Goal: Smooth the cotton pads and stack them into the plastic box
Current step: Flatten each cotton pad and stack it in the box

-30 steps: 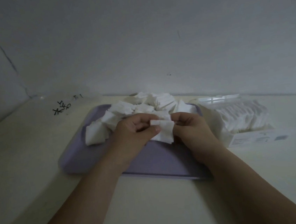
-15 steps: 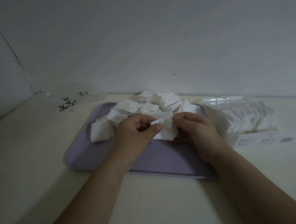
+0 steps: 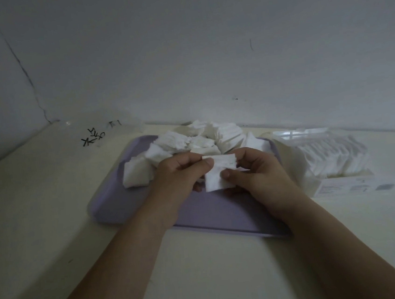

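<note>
Head view: both hands meet at the centre of the frame.
Left hand (image 3: 182, 175): thumb and fingers pinch the upper left corner of one cotton pad (image 3: 216, 182).
Right hand (image 3: 252, 175): thumb pinches the pad's lower middle against fingers curled behind it.
Pad's place: between the two hands, above the bare near part of the lilac tray (image 3: 222, 210).
Loose pile (image 3: 191, 142): on the tray's far end, just behind the hands.
Plastic box (image 3: 307, 133): mid-right, beside the tray, holding a row of stacked pads (image 3: 331, 157).
</note>
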Tool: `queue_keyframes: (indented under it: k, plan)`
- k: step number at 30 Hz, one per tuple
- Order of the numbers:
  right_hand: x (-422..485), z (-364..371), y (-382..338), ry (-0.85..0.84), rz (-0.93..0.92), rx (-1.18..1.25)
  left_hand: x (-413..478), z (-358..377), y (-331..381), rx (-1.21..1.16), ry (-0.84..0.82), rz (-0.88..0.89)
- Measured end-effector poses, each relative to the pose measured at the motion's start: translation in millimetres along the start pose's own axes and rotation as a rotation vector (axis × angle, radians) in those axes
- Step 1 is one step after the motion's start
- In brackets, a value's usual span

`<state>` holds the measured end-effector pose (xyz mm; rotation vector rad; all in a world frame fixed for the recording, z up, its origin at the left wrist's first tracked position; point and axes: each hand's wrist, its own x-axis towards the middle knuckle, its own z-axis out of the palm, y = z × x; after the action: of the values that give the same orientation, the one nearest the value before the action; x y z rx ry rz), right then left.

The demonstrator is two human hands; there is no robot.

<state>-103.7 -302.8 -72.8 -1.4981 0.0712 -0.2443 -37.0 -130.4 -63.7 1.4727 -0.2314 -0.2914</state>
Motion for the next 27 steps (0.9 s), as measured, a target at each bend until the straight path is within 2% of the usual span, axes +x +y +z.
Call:
queue_keyframes:
  k: [3, 6, 11, 15, 19, 22, 24, 27]
  plan:
    - [0.5, 0.4, -1.2, 0.010, -0.010, 0.012, 0.5, -0.6, 1.7, -0.120, -0.015, -0.078]
    - [1.1, 0.8, -1.8, 0.026, -0.024, 0.011, 1.9, -1.0, 1.3, -0.145, 0.010, -0.083]
    - [3.3, 0.1, 1.3, 0.079, -0.015, -0.024, 2.7, -0.2, 4.5, -0.217, 0.145, -0.039]
    - [6.3, -3.3, 4.7, 0.200, -0.005, -0.069, 7.0, -5.8, 3.8, -0.157, 0.223, 0.067]
    - [8.9, -7.7, 6.5, 0.283, 0.019, -0.002, 3.7, -5.8, 4.1, -0.211, 0.007, 0.105]
    - [6.6, -7.2, 2.8, 0.235, 0.028, 0.026, -1.7, -1.0, 0.9, -0.021, -0.060, 0.134]
    - [4.1, -4.7, 0.1, 0.186, 0.031, 0.042, -2.2, 0.3, -2.0, 0.106, -0.009, 0.166]
    - [0.9, -1.6, -2.3, 0.105, 0.029, 0.071, -2.2, 0.1, -4.7, 0.142, 0.042, 0.182]
